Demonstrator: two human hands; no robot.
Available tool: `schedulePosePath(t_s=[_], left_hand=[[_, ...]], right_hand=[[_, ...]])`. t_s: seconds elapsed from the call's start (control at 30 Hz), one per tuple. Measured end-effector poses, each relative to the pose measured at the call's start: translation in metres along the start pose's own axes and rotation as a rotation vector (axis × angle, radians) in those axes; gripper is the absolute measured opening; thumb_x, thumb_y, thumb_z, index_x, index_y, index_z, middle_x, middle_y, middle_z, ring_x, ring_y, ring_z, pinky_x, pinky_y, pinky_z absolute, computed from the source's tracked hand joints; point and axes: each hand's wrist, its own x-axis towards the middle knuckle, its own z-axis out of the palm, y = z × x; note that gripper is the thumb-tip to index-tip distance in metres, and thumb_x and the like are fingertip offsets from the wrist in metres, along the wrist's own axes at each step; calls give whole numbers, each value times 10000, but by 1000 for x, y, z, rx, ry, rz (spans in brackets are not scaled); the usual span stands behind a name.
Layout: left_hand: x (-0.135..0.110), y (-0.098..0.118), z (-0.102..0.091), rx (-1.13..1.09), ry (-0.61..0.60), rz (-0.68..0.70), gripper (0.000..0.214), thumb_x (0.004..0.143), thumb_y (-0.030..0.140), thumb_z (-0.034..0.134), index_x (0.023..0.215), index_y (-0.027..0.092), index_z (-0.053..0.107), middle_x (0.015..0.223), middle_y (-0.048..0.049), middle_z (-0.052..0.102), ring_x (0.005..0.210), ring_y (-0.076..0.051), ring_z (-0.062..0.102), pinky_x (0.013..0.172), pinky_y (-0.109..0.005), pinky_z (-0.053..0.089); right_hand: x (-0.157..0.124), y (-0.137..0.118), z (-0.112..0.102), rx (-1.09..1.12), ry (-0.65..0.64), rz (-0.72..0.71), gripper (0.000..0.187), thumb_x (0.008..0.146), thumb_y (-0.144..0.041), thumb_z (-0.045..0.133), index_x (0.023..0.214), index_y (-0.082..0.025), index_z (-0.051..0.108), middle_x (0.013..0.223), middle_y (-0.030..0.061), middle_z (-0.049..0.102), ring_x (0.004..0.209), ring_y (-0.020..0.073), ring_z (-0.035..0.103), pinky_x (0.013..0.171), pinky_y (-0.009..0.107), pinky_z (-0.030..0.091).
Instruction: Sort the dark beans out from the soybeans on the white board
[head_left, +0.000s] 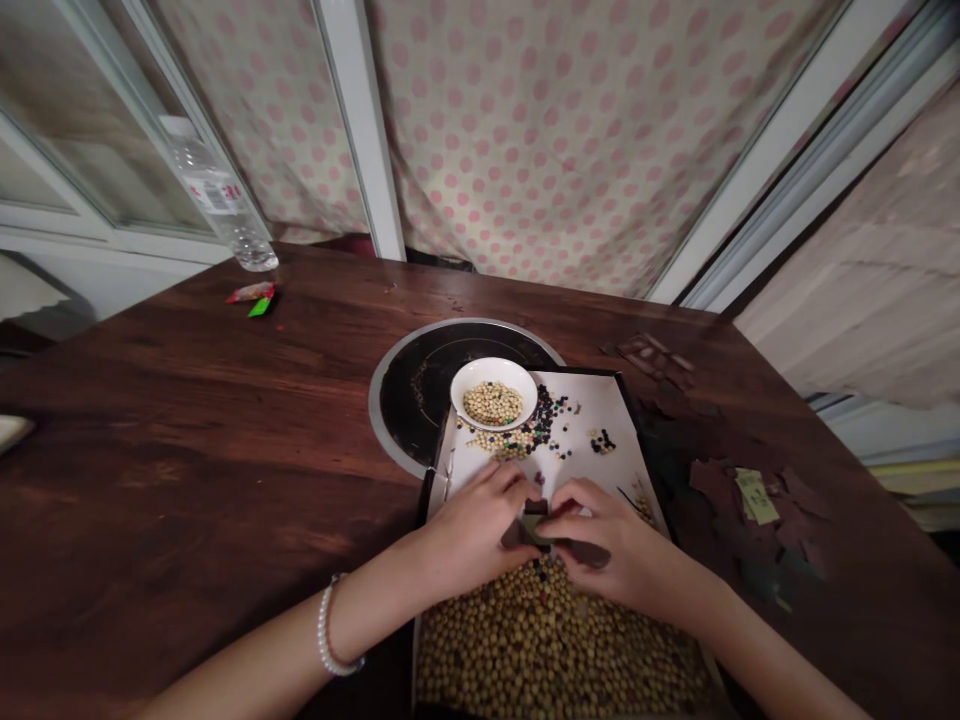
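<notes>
My left hand (480,525) and my right hand (619,550) meet over the middle of a shallow white-lined tray (592,400). Between their fingertips is a small, flat, dark olive piece (533,528), too dim to name more exactly. Both hands have their fingers bent in around it. Below them, many small round golden beads (555,650) cover the near part of the tray; they may be beans. Just beyond the hands lie loose black beads (550,415) with a few green ones, and pale ones beside them. A white bowl (459,378) of pale round beads stands at the tray's far left corner.
A round black plate with a metal rim (386,440) is set in the dark wooden table (187,470), partly under the tray. Brown scraps (802,505) with a yellow-green label (756,496) lie to the right. A plastic bottle (225,205) and a small wrapper (253,293) are at far left.
</notes>
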Motion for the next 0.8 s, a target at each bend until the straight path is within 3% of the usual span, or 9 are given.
schedulePosePath(t_s=[0.8], left_hand=[[-1, -3, 2, -25, -8, 8, 354, 701, 198, 727, 1019, 198, 571, 1035, -55, 547, 1054, -283, 511, 907, -460, 470]], right_hand=[[-2, 0, -1, -53, -22, -12, 320, 757, -13, 538, 996, -181, 668, 971, 80, 522, 928, 201, 515, 814, 347, 476]])
